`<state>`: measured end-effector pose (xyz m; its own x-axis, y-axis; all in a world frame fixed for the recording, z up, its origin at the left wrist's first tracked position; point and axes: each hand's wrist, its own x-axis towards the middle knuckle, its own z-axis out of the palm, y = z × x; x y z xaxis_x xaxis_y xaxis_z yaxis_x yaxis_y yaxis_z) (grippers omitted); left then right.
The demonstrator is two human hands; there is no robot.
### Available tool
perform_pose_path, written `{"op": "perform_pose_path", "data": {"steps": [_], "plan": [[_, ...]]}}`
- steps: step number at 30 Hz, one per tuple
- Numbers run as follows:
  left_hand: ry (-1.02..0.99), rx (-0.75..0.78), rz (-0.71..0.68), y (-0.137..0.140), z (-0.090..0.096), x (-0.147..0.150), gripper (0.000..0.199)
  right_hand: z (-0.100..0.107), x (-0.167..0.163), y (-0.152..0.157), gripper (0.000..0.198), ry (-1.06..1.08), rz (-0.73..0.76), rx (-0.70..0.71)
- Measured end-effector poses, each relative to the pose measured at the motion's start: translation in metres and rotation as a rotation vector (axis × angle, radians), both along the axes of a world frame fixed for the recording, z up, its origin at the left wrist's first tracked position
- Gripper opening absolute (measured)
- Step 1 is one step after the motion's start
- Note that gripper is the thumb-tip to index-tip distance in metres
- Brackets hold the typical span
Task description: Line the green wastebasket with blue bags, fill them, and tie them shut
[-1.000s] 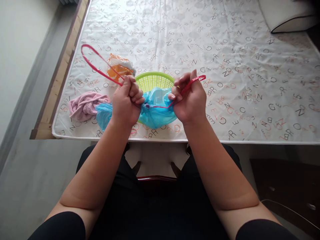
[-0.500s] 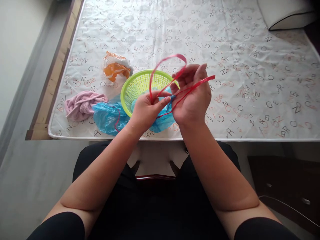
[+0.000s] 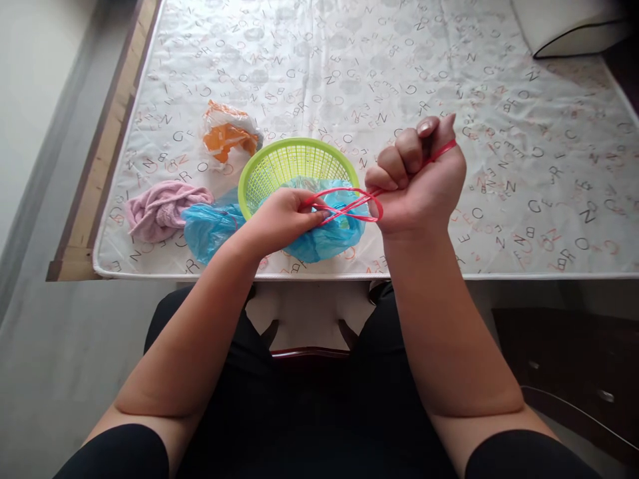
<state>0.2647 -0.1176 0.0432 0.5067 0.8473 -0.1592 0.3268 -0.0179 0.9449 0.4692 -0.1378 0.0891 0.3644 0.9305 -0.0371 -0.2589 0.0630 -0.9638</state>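
Observation:
Between my two hands a red ribbon (image 3: 344, 191) is stretched in crossing loops. My left hand (image 3: 287, 216) pinches it between thumb and fingers, over the front rim of a green plastic basket (image 3: 249, 174). To the right, my right hand (image 3: 422, 176) is curled closed around the ribbon, and one end comes out beside its thumb. A blue plastic bag (image 3: 324, 239) lies partly in the basket and hangs over its front, below the ribbon. Whether the ribbon is joined to the bag is hidden behind my left hand.
Left of the basket lie another crumpled blue plastic bag (image 3: 210, 229) and a bunched pink cloth (image 3: 164, 209). Behind them is an orange and clear plastic bag (image 3: 229, 136). The letter-printed mattress (image 3: 499, 166) has its front edge near my lap. A white object with black edging (image 3: 574, 26) stands back right.
My right hand has closed on the ribbon and moved right, away from my left hand. The tall loop has been drawn down into flatter, longer loops between them.

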Motion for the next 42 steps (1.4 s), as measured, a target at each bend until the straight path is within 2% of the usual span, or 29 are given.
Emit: {"op": "perform_pose_path", "data": {"steps": [2,4,9,12,16,21,25,28,32,35,38,40,42], "plan": [[-0.057,-0.089,-0.009,0.002,-0.002,-0.002,0.014,-0.004,0.002,0.002,0.041,0.113,-0.004,-0.027],[-0.179,-0.175,0.058,0.005,-0.003,-0.004,0.018,-0.009,0.007,0.006,0.036,0.170,0.008,-0.038],[-0.564,-0.420,0.316,0.016,0.006,-0.010,0.032,-0.030,0.036,0.020,0.049,0.107,0.103,-0.054],[-0.712,-0.496,0.455,0.022,0.011,-0.013,0.052,-0.037,0.050,0.022,0.044,0.029,0.221,-0.149],[-0.701,-0.479,0.496,0.021,0.015,-0.011,0.056,-0.033,0.045,0.015,0.035,-0.038,0.345,-0.248],[-0.646,-0.368,0.469,0.015,0.016,-0.006,0.053,-0.034,0.020,0.003,0.048,-0.213,0.611,-0.333],[-0.693,-0.354,0.443,0.011,0.017,-0.005,0.048,-0.047,0.011,0.001,0.047,-0.431,0.725,-0.240],[-0.633,-0.364,0.413,0.011,0.017,-0.006,0.040,-0.053,0.013,0.004,0.044,-0.478,0.654,-0.166],[-0.486,-0.399,0.350,0.013,0.009,-0.004,0.026,-0.054,0.017,0.010,0.021,-0.425,0.411,-0.116],[-0.434,-0.266,0.417,0.009,-0.001,0.003,0.024,-0.049,0.012,0.013,0.011,-0.300,0.329,-0.113],[-0.435,-0.109,0.431,0.000,-0.005,0.010,0.032,-0.039,0.001,0.011,0.008,-0.145,0.166,-0.046],[-0.429,-0.075,0.394,-0.007,-0.003,0.014,0.031,-0.032,-0.006,0.007,0.007,-0.074,0.065,0.020],[-0.415,-0.066,0.377,-0.014,0.002,0.018,0.025,-0.026,-0.012,0.003,0.008,-0.083,0.047,0.051]]}}
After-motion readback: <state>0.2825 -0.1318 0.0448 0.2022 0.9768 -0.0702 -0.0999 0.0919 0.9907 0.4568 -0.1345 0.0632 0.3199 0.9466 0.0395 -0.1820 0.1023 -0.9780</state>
